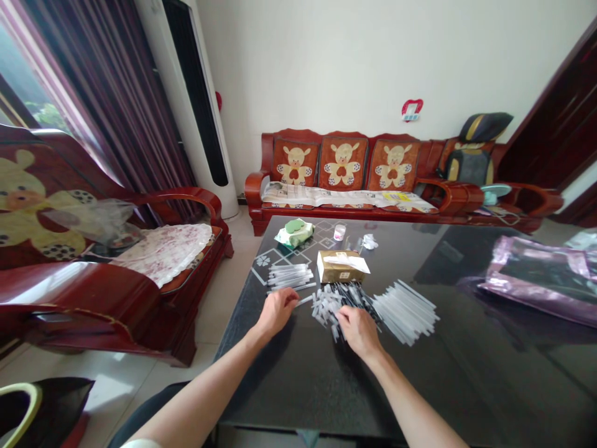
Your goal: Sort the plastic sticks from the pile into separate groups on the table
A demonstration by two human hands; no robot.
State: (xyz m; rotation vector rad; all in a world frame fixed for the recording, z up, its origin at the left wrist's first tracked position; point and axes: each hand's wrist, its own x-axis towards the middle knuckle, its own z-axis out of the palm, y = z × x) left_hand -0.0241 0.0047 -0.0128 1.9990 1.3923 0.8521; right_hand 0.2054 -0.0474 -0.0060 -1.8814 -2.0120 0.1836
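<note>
My left hand is closed in a pinch on a thin translucent tube that points right from the fingertips. Just beyond it lies a stack of similar whitish tubes. My right hand pinches at the near edge of a heap of short translucent caps; whatever sits between its fingers is too small to name. Behind that hand is a bunch of thin black sticks. A fanned pile of long translucent tubes rests to its right.
A gold tissue box stands behind the heaps. Farther back on the dark table are a green wipes pack, a small jar and crumpled tissue. A purple-edged bag lies right. Wooden sofas stand around.
</note>
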